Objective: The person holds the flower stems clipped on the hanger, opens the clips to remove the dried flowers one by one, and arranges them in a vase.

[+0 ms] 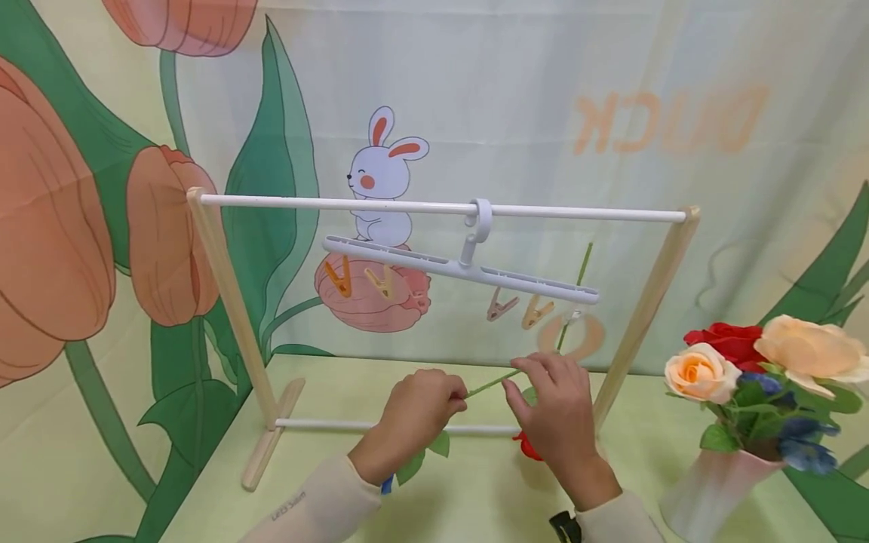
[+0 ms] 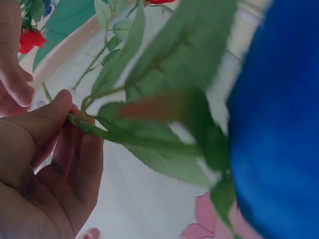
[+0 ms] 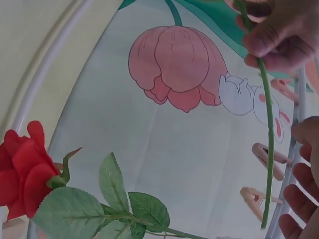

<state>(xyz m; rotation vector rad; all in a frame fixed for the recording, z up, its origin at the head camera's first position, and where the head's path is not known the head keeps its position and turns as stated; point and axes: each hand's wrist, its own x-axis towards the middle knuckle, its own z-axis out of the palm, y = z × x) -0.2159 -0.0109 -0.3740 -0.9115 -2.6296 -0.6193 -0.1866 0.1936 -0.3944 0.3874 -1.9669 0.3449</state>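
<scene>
My left hand (image 1: 422, 407) pinches the green stem of a blue artificial flower (image 2: 279, 119) between thumb and fingers. The bloom hangs below that hand, mostly hidden in the head view, with large green leaves (image 2: 164, 64) near it. The stem's free end points right, toward my right hand (image 1: 560, 403). That hand has its thumb and fingers spread apart close to the stem (image 3: 269, 119), holding nothing. A red rose (image 3: 27, 172) hangs head down behind the right hand, its stem at a white clip (image 1: 575, 315) on the hanger's right end.
A grey hanger (image 1: 434, 264) hooks over the white rod of a wooden rack (image 1: 231, 302), tilted down to the right. Several clips hang from it, including an orange clip (image 1: 339, 276) and a mauve clip (image 1: 501, 305). A vase (image 1: 713, 490) of flowers stands at the right.
</scene>
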